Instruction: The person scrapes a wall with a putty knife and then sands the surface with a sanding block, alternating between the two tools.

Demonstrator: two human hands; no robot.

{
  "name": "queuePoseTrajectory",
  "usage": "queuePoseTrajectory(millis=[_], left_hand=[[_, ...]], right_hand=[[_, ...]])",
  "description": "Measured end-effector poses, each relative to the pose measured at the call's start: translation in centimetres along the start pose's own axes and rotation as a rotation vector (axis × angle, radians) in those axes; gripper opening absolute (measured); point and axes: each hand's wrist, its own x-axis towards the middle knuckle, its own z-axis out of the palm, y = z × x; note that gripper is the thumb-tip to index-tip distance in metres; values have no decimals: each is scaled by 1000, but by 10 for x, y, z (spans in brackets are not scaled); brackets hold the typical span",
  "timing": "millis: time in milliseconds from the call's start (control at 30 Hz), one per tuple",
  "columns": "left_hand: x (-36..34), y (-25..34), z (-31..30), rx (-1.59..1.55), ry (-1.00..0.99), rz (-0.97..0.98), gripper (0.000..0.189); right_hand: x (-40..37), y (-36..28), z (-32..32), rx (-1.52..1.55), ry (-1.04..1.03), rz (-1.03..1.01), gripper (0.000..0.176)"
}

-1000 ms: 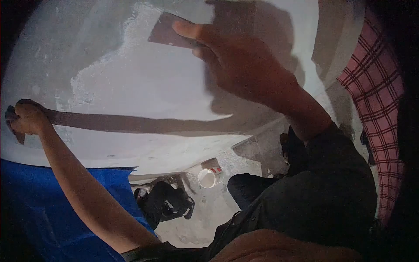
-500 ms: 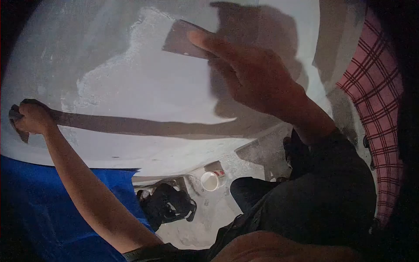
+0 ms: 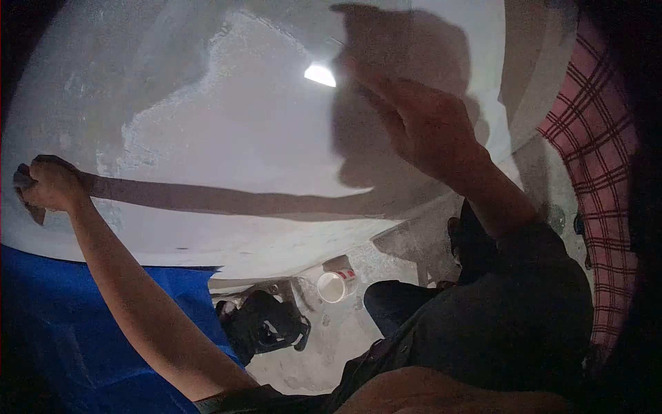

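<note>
A patch of smooth white filler (image 3: 255, 138) covers part of the grey wall (image 3: 158, 62). High on the right, my right hand (image 3: 427, 124) is closed on a flat putty scraper (image 3: 319, 74). Its blade glares brightly at the upper edge of the white patch, while the rest is lost in shadow. At the far left, my left hand (image 3: 55, 185) is wrapped round a dark tool with a flat blade (image 3: 34, 212), close to the wall. The exact kind of that tool does not show. A long shadow of the left arm crosses the white area.
Blue sheeting (image 3: 48, 303) hangs at the lower left. A white bucket (image 3: 332, 286) stands on the dusty floor (image 3: 296, 372), near a black object (image 3: 265, 321). Red checked cloth (image 3: 600, 159) runs down the right side.
My right hand has shifted right and tilted the scraper, whose blade now catches the light instead of lying visibly flat. The left hand has stayed in place.
</note>
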Motion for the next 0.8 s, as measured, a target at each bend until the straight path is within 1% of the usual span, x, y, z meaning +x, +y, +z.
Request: queuePoseTrajectory(millis=[33, 67, 100, 167, 233, 267, 333, 400, 467, 500, 567, 600, 633, 667, 700, 733, 767, 800], left_hand=[[1, -3, 2, 35, 54, 46, 53], [2, -6, 2, 37, 53, 45, 53], [0, 2, -1, -9, 20, 66, 52], [-6, 18, -8, -58, -16, 84, 51], [-11, 35, -14, -4, -114, -27, 49], [-12, 36, -14, -6, -112, -27, 49], [-14, 36, -11, -20, -18, 43, 48], [-5, 22, -6, 12, -3, 40, 49], [2, 12, 0, 44, 6, 37, 51], [0, 19, -1, 18, 18, 40, 52], [-7, 33, -5, -7, 28, 43, 53], [-12, 43, -10, -20, -2, -9, 54], [-13, 47, -12, -34, -33, -60, 54], [-6, 35, -9, -35, -33, -60, 54], [6, 14, -2, -29, -26, 17, 54], [8, 12, -1, -23, -20, 94, 55], [8, 10, 0, -23, -21, 95, 55], [0, 23, -4, -90, -50, 53, 54]], right_hand=[[-3, 6, 4, 3, 54, -41, 57], [-5, 9, 5, 5, 107, -82, 59], [-6, 7, 2, 5, 106, -82, 59], [-10, -1, -5, -31, -109, 13, 62], [-14, -3, 4, -6, -94, 11, 64], [-14, -4, 8, 22, -76, 7, 65], [-9, -6, 9, 14, -90, 30, 65], [-5, -8, 12, 7, -105, 51, 65], [-1, -8, 16, 25, -24, 9, 61], [4, -10, 16, 26, -24, 10, 61], [19, -19, 11, 92, 122, -53, 55], [26, -26, 7, 91, 121, -53, 55], [34, -33, 2, 89, 56, -1, 54], [40, -39, 1, 86, -9, 52, 52], [46, -41, 7, 85, -7, 51, 52], [51, -43, 16, 139, 64, -17, 54], [54, -44, 21, 194, 135, -85, 55], [55, -48, 17, 194, 136, -84, 55]])
